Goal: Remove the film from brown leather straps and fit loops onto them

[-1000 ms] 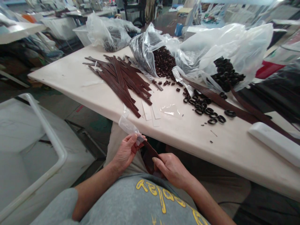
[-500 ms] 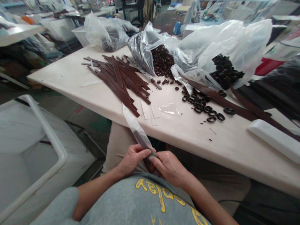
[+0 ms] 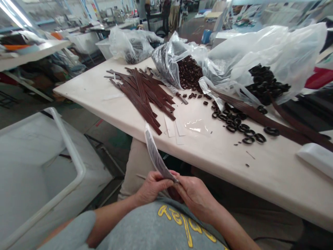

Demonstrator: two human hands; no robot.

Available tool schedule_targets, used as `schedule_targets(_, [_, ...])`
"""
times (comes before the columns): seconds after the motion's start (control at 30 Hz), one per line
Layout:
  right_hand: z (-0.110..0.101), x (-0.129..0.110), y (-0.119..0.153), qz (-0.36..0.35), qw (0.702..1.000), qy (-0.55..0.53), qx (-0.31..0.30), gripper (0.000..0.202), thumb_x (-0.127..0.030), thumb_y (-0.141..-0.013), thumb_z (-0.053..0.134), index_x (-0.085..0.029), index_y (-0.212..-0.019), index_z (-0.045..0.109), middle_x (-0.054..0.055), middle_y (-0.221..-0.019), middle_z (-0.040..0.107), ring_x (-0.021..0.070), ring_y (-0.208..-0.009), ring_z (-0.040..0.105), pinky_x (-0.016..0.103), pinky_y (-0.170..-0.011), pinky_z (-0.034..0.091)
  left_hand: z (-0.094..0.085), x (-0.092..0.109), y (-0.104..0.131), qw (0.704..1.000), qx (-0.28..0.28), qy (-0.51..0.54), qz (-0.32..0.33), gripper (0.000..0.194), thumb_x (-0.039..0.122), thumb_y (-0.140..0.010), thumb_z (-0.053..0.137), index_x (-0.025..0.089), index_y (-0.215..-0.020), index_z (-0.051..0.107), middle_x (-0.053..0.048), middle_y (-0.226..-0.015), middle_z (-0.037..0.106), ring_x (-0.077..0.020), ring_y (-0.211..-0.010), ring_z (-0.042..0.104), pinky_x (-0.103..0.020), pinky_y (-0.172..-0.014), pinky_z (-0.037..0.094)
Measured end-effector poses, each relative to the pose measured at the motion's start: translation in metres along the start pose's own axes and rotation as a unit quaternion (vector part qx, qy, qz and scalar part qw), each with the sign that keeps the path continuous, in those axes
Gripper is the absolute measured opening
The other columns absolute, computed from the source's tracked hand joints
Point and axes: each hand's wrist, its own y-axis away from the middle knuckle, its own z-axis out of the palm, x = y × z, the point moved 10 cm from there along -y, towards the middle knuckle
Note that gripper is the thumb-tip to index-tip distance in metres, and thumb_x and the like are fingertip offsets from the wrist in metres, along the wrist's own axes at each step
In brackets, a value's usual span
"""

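Note:
My left hand (image 3: 156, 186) pinches a brown strap in a translucent sleeve (image 3: 158, 160) just in front of my body. Its far end rises toward the table's front edge. My right hand (image 3: 194, 194) grips the same piece at its near end, close beside the left fingers. A brown part hangs below, partly hidden by the hands. On the table (image 3: 85, 93) lies a loose pile of brown straps (image 3: 142, 93), beyond the sleeve. To its right are small dark loops (image 3: 243, 127) and thin clear film (image 3: 197, 125).
Plastic bags hold small brown loops (image 3: 189, 73) and black loops (image 3: 267, 81) at the back. Long brown straps (image 3: 262, 119) cross the table's right side, near a white block (image 3: 316, 158). A white bin (image 3: 80, 166) stands at the left.
The view has shifted left, so the table and hands appear farther right and slightly lower. The sleeved strap now shows more edge-on and curved between my hands, which still hold it.

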Motion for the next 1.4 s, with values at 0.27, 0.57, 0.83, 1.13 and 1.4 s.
schedule_targets(0.27, [0.002, 0.012, -0.005, 0.026, 1.0, -0.009, 0.004, 0.044, -0.04, -0.103, 0.034, -0.019, -0.075, 0.06, 0.002, -0.067, 0.065, 0.0154, -0.061, 0.059, 0.023, -0.059, 0.04, -0.03, 0.008, -0.01, 0.983, 0.108, 0.141, 0.051, 0.032, 0.038, -0.071, 0.083, 0.018, -0.097, 0.08, -0.008, -0.104, 0.077, -0.0197, -0.092, 0.069, -0.027, -0.084, 0.053])
schedule_targets(0.57, [0.0, 0.011, -0.002, 0.017, 1.0, 0.009, 0.01, 0.045, -0.043, -0.103, 0.035, -0.019, -0.073, 0.059, 0.001, -0.066, 0.062, 0.0148, -0.059, 0.055, 0.023, -0.057, 0.037, -0.031, 0.022, -0.018, 0.97, 0.103, 0.205, 0.081, 0.044, 0.045, -0.068, 0.084, 0.02, -0.104, 0.077, -0.01, -0.119, 0.072, -0.0216, -0.095, 0.068, -0.028, -0.08, 0.054])
schedule_targets(0.83, [-0.002, 0.01, 0.003, -0.009, 0.999, -0.013, 0.041, 0.047, -0.047, -0.103, 0.031, -0.019, -0.078, 0.058, 0.001, -0.068, 0.06, 0.0148, -0.06, 0.053, 0.024, -0.058, 0.037, 0.009, 0.002, -0.01, 0.997, -0.017, 0.064, 0.032, 0.028, 0.035, -0.067, 0.085, 0.017, -0.088, 0.082, -0.013, -0.114, 0.074, -0.0261, -0.097, 0.069, -0.033, -0.086, 0.052])
schedule_targets(1.13, [-0.013, 0.017, 0.004, -0.005, 0.997, -0.003, 0.074, 0.047, -0.05, -0.102, 0.031, -0.019, -0.076, 0.055, 0.001, -0.066, 0.059, 0.0148, -0.059, 0.053, 0.024, -0.057, 0.037, -0.003, 0.011, -0.019, 0.996, 0.046, 0.058, 0.04, 0.03, 0.037, -0.073, 0.081, 0.016, -0.095, 0.081, -0.01, -0.093, 0.078, -0.0224, -0.085, 0.069, -0.03, -0.081, 0.052])
schedule_targets(1.4, [-0.011, 0.02, 0.005, 0.007, 0.998, 0.007, 0.057, 0.046, -0.046, -0.102, 0.032, -0.019, -0.074, 0.056, 0.0, -0.064, 0.059, 0.0145, -0.058, 0.053, 0.024, -0.056, 0.036, -0.024, 0.042, -0.024, 0.969, 0.109, 0.17, 0.14, 0.034, 0.041, -0.071, 0.082, 0.023, -0.099, 0.079, -0.008, -0.119, 0.073, -0.0208, -0.094, 0.069, -0.028, -0.08, 0.053])
